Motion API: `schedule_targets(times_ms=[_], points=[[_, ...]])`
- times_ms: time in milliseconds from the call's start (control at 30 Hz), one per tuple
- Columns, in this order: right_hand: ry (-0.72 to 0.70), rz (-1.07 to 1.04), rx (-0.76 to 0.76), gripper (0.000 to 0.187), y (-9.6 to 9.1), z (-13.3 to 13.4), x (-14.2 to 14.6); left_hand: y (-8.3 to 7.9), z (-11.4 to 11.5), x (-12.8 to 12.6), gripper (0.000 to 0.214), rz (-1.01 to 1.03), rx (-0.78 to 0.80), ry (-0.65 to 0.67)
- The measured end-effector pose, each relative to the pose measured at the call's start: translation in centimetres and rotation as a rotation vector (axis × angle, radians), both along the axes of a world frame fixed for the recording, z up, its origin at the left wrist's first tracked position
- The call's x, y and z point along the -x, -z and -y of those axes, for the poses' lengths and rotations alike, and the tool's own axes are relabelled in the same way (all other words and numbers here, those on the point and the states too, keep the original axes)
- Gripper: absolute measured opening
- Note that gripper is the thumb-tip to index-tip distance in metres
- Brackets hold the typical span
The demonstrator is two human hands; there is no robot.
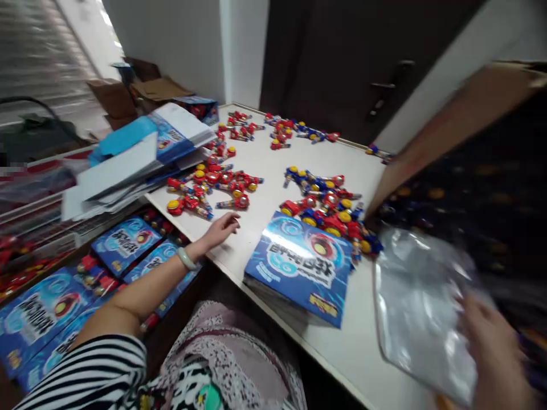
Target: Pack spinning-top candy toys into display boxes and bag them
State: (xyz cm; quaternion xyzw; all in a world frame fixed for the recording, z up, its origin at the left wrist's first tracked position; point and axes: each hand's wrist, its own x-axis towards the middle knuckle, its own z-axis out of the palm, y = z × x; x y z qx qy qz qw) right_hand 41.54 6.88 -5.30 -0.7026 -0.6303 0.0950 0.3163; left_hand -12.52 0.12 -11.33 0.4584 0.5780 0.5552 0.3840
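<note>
My left hand [224, 229] hovers over the near edge of the white table, fingers loosely bent and apart, with nothing in it. Just beyond it lie red toys with yellow discs and clear tubes [234, 202]. My right hand [491, 341], blurred by motion, grips a clear, silvery plastic bag [423, 307] at the right end of the table. Between my hands sits a blue printed box [301, 265], its lid side up. Red and blue toys [329, 213] are heaped against the box's far side.
At the left, flat blue-and-white cartons [128, 165] are stacked. Below them, a carton holds blue boxes [126, 245] and loose toys. A large cardboard box [444, 136] with blurred dark contents stands at the right. Behind the table [265, 171] is a dark door [329, 62].
</note>
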Motion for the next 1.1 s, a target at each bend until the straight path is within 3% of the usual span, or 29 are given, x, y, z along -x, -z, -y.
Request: schedule_targets(times_ms=[33, 100, 200, 300, 500, 633, 733, 800, 833, 933, 1000, 1067, 1100], points=[[0.186, -0.026, 0.106, 0.053, -0.3, -0.2, 0.3, -0.3, 0.4, 0.3, 0.035, -0.030, -0.016, -0.013], [0.245, -0.007, 0.148, 0.047, -0.6, -0.9, 0.5, -1.0, 0.8, 1.1, 0.036, -0.067, -0.057, -0.021], [0.231, -0.025, 0.146, 0.031, -0.8, -2.2, -0.2, -1.3, 0.8, 1.8, 0.037, -0.096, -0.084, -0.027], [0.246, -0.084, 0.115, 0.032, -1.2, -3.2, -0.5, -1.0, 1.1, 1.6, 0.036, -0.170, -0.067, -0.030], [0.159, -0.172, -0.078, 0.030, -3.3, -4.8, 3.3, -1.7, 1.5, 0.4, 0.041, -0.105, -0.057, 0.018], [0.101, -0.240, -0.148, 0.031, -6.0, -5.8, 5.6, -2.4, 0.8, 0.5, 0.042, -0.086, -0.134, 0.012], [0.068, -0.324, -0.226, 0.041, -9.4, -6.5, 7.7, -3.7, -0.2, 0.0, 0.042, -0.066, -0.179, 0.047], [-0.056, -0.416, -0.245, 0.043, -11.9, -6.7, 10.2, -6.5, -1.4, -1.3, 0.042, -0.083, -0.254, 0.102], [-0.151, -0.443, -0.212, 0.042, -13.2, -6.5, 12.0, -8.6, -2.2, -2.3, 0.043, -0.121, -0.334, 0.123], [-0.479, -0.377, 0.002, 0.036, -16.6, -4.9, 18.2, -16.9, -5.3, -6.0, 0.053, -0.399, -0.781, 0.155], [-0.674, -0.301, 0.100, 0.035, -19.0, -2.9, 22.0, -22.0, -7.8, -8.4, 0.060, -0.640, -1.034, 0.258], [-0.812, -0.245, 0.125, 0.037, -21.5, -0.4, 24.3, -25.0, -10.3, -9.8, 0.049, -0.854, -1.089, 0.403], [-0.849, -0.198, 0.134, 0.037, -22.8, 0.7, 24.7, -25.6, -11.5, -10.1, 0.045, -0.938, -1.073, 0.461]])
